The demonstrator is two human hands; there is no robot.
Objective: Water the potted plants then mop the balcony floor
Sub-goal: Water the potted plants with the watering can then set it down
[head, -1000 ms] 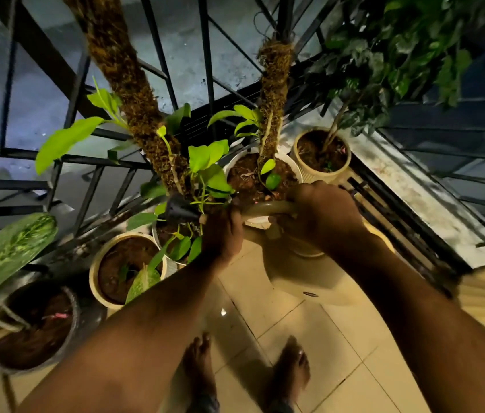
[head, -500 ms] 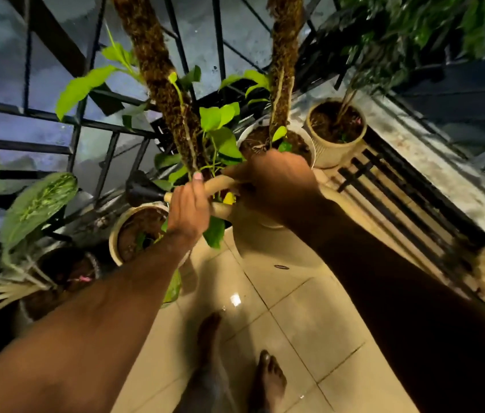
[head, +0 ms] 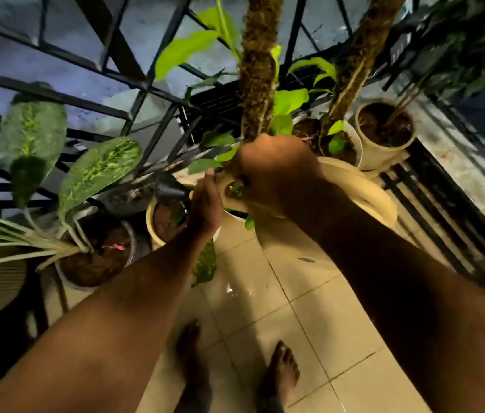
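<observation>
Right hand (head: 268,174) fingers clenched round the watering can (head: 363,192) handle; left hand (head: 207,204) fingers flat, steadying the spout. Probably sloshy-heavy plastic, so support it underneath too.

A row of pots (head: 384,135) runs along the railing (head: 134,105) from lower left to upper right. At centre frame, both hands meet on a watering can (head: 354,186): left hand (head: 205,204) beside right hand (head: 268,171). Bare feet (head: 280,374) stand on the floor (head: 265,293) below.
</observation>
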